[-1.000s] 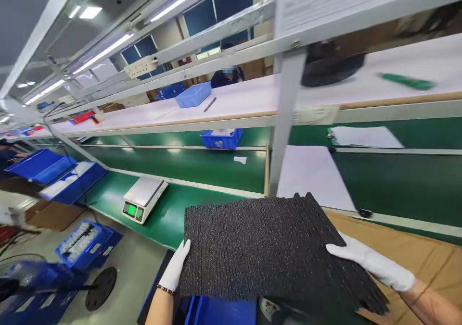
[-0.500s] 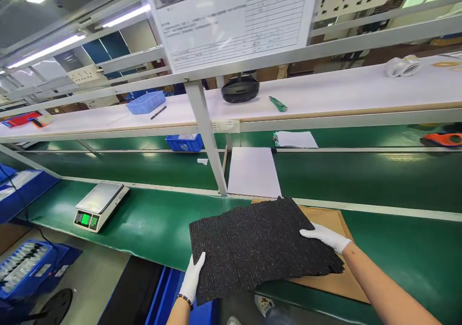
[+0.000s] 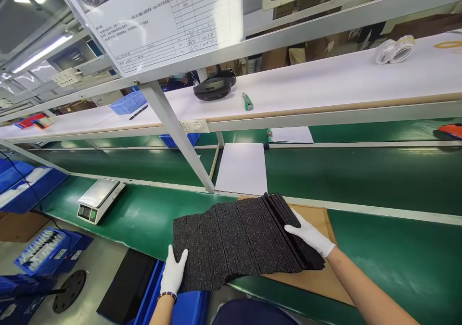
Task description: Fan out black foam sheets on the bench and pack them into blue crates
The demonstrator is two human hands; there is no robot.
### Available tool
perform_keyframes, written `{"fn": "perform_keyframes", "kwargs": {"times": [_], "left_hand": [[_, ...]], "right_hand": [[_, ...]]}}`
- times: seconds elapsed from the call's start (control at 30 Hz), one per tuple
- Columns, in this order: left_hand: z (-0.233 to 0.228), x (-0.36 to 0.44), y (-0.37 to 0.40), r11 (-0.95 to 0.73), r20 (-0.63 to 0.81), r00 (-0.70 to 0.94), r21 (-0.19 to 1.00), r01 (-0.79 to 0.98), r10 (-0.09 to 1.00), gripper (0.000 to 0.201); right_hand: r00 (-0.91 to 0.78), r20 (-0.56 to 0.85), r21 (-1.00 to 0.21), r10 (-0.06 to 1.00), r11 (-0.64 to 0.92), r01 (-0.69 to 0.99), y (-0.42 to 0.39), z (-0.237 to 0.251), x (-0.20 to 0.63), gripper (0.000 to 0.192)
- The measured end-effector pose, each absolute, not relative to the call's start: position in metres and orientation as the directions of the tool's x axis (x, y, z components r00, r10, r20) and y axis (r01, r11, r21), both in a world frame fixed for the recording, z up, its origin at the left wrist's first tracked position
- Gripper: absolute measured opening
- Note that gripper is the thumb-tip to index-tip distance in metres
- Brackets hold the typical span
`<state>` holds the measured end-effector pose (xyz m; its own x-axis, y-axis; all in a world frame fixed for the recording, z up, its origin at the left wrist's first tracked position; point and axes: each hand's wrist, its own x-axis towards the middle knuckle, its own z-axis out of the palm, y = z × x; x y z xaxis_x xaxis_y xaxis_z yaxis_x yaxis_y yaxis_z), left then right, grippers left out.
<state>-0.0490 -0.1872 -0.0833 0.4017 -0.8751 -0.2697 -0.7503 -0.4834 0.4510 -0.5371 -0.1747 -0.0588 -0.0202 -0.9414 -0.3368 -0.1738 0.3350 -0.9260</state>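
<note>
A long stack of black foam strips (image 3: 231, 241) stretches between my hands, its top speckled and ridged, its edges uneven. My left hand (image 3: 173, 269), in a white glove, grips the left end, with the thumb in front and other fingers partly hidden. At the other end my right hand (image 3: 308, 233), also gloved, presses the strips together; some fingers are hidden behind them. A gap shows among the strips near my right hand. Beneath the right part lies a brown cardboard sheet (image 3: 317, 286) on the green bench (image 3: 390, 262).
A digital scale (image 3: 99, 197) stands at the bench's left. A white board (image 3: 241, 168) lies behind the stack. A metal post (image 3: 176, 135) rises near it. The shelf holds a green cutter (image 3: 247, 101) and a black headset-like object (image 3: 214, 85). Blue bins (image 3: 191, 308) sit below the bench edge.
The foam stack has shifted slightly left in view and turned a little, and gaps between its strips now show. Both hands still hold its ends. The camera view has tilted and swung right.
</note>
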Motion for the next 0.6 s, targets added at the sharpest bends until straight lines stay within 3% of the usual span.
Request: {"fn": "perform_keyframes", "kwargs": {"times": [0.1, 0.17, 0.27, 0.33, 0.43, 0.6], "left_hand": [[-0.084, -0.062, -0.179, -0.494, -0.252, 0.425, 0.413, -0.765, -0.869, 0.077], [-0.081, -0.071, -0.177, -0.501, -0.251, 0.434, 0.395, -0.77, -0.865, 0.076], [-0.072, -0.08, -0.175, -0.504, -0.247, 0.44, 0.379, -0.776, -0.863, 0.075], [-0.066, -0.083, -0.175, -0.512, -0.251, 0.447, 0.376, -0.773, -0.859, 0.075], [-0.063, -0.084, -0.176, -0.518, -0.264, 0.447, 0.367, -0.773, -0.855, 0.075], [-0.065, -0.08, -0.176, -0.505, -0.256, 0.437, 0.366, -0.781, -0.862, 0.074]], "right_hand": [[-0.125, -0.322, -0.854, -0.938, 0.345, -0.39, -0.174, -0.065, -0.539, 0.1], [-0.156, -0.226, -0.765, -0.962, 0.274, -0.583, -0.174, -0.065, -0.538, 0.083], [-0.088, -0.079, -0.571, -0.993, 0.117, -0.812, -0.174, -0.06, -0.532, 0.051], [-0.005, -0.024, -0.464, -1.0, 0.016, -0.886, -0.175, -0.053, -0.526, 0.041], [0.025, -0.028, -0.349, -0.999, -0.013, -0.937, -0.178, -0.046, -0.515, 0.052], [-0.01, -0.106, -0.256, -0.994, 0.037, -0.966, -0.182, -0.048, -0.505, 0.065]]}}
